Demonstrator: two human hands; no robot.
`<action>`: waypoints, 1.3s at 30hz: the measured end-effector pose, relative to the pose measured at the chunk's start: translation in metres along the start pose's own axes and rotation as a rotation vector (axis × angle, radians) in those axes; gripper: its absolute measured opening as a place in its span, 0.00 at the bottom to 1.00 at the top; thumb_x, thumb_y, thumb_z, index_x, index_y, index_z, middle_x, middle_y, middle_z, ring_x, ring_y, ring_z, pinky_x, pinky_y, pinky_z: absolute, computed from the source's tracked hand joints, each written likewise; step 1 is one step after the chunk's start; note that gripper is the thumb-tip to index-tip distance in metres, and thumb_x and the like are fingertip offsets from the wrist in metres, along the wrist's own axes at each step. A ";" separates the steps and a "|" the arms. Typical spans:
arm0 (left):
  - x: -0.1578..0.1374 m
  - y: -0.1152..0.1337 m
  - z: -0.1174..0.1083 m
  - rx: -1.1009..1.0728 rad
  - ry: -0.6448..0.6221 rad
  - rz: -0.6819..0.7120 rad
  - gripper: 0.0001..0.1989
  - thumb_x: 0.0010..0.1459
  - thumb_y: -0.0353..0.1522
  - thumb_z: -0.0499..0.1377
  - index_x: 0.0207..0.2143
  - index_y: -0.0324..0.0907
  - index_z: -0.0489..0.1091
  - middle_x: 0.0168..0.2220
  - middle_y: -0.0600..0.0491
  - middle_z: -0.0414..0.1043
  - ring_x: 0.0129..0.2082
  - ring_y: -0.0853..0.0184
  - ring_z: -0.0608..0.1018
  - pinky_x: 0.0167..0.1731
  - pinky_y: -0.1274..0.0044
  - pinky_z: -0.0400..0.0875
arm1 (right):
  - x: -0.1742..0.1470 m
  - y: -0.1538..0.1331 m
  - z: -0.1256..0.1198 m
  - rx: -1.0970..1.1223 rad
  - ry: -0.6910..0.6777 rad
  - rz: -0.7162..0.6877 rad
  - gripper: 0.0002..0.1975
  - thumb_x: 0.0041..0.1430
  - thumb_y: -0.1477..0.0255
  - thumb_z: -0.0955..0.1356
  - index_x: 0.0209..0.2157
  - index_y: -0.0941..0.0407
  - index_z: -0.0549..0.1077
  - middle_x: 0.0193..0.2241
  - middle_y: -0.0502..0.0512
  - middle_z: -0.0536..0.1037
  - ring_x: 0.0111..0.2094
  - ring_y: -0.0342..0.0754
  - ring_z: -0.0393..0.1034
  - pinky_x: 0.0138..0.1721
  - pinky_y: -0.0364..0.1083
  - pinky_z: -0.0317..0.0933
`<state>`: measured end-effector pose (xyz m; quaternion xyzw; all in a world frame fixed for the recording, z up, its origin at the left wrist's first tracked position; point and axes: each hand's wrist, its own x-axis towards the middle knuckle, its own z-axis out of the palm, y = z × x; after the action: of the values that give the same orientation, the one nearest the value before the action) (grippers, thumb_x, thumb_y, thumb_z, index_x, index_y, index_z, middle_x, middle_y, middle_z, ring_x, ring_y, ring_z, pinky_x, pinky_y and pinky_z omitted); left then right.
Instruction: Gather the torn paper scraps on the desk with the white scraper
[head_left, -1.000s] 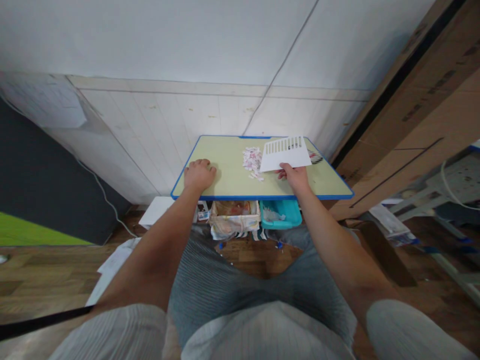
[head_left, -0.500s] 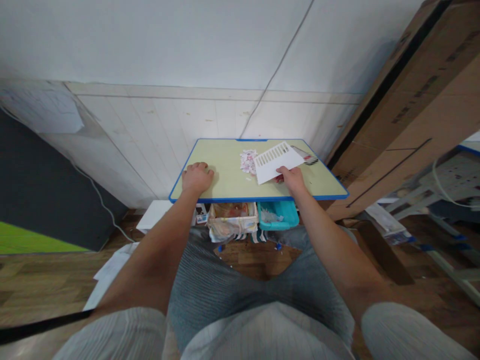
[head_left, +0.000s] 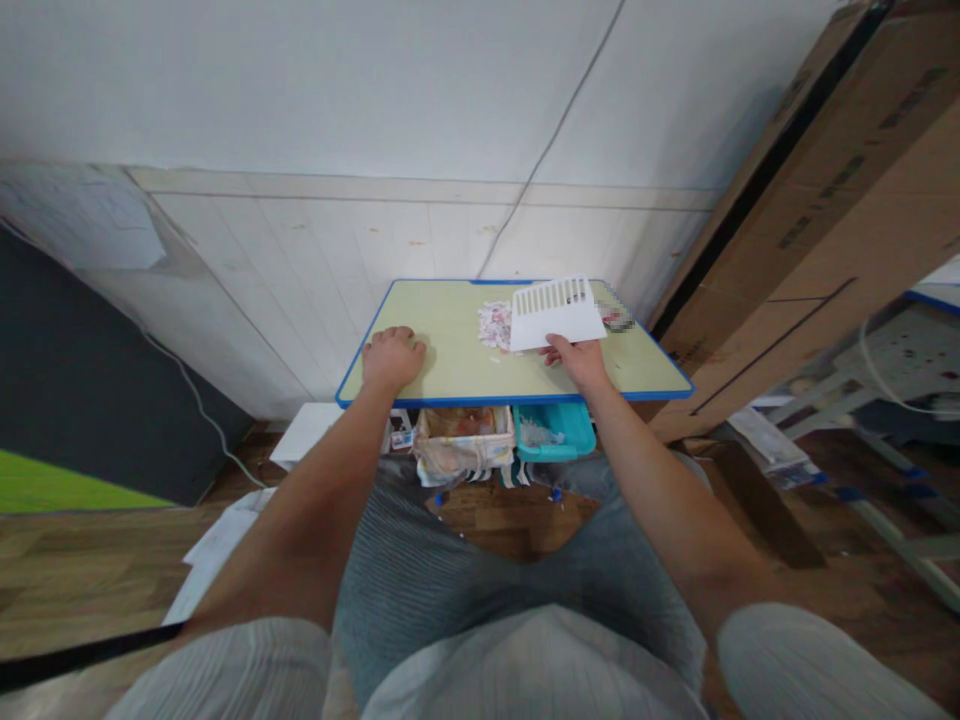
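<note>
1. The right hand (head_left: 576, 362) pinches the near edge of the card (head_left: 553, 322), thumb on top, over the right half of the table (head_left: 457, 375). Held by that one edge, the card could droop or twist if the pinch slackens.
2. The slotted far side leaves only thin strips between its openings; snagging or pressing there could bend or tear one.
3. The card's left edge overlaps the scraps (head_left: 493, 325) in view; whether they touch, I cannot tell. A low sweep could scatter them.
4. Scraps pushed over the near edge could drop into the tub (head_left: 559, 452) or basket (head_left: 465, 462) below, or onto the floor.
5. The left hand (head_left: 392, 358) rests palm down, fingers loosely bent; what lies under them is hidden. Leaning harder there might tip the table.
6. A blurred object (head_left: 616, 318) lies just right of the card, which could catch on it.
</note>
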<state>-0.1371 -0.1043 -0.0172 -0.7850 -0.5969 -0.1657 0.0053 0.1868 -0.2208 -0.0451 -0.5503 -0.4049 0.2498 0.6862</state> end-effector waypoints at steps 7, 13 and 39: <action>0.001 0.000 0.001 0.006 0.001 0.004 0.28 0.75 0.40 0.52 0.67 0.40 0.78 0.70 0.35 0.76 0.70 0.42 0.75 0.69 0.54 0.69 | -0.003 -0.007 -0.001 -0.043 0.018 0.039 0.07 0.47 0.70 0.72 0.31 0.53 0.74 0.20 0.49 0.79 0.18 0.47 0.71 0.21 0.45 0.68; 0.001 -0.001 0.002 0.013 -0.001 0.001 0.27 0.75 0.41 0.52 0.67 0.41 0.78 0.71 0.36 0.76 0.71 0.43 0.75 0.69 0.55 0.69 | -0.006 -0.013 0.003 -0.010 -0.063 0.101 0.11 0.49 0.67 0.75 0.35 0.53 0.75 0.25 0.53 0.83 0.21 0.47 0.74 0.24 0.45 0.70; 0.002 -0.002 0.003 0.012 0.010 0.006 0.27 0.75 0.41 0.52 0.67 0.41 0.78 0.71 0.35 0.76 0.71 0.42 0.75 0.68 0.54 0.70 | -0.006 -0.008 -0.002 -0.072 -0.002 0.059 0.05 0.46 0.66 0.72 0.24 0.51 0.74 0.16 0.50 0.76 0.17 0.48 0.66 0.19 0.45 0.63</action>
<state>-0.1381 -0.1013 -0.0204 -0.7858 -0.5956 -0.1661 0.0133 0.1845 -0.2291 -0.0391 -0.5861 -0.3980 0.2555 0.6579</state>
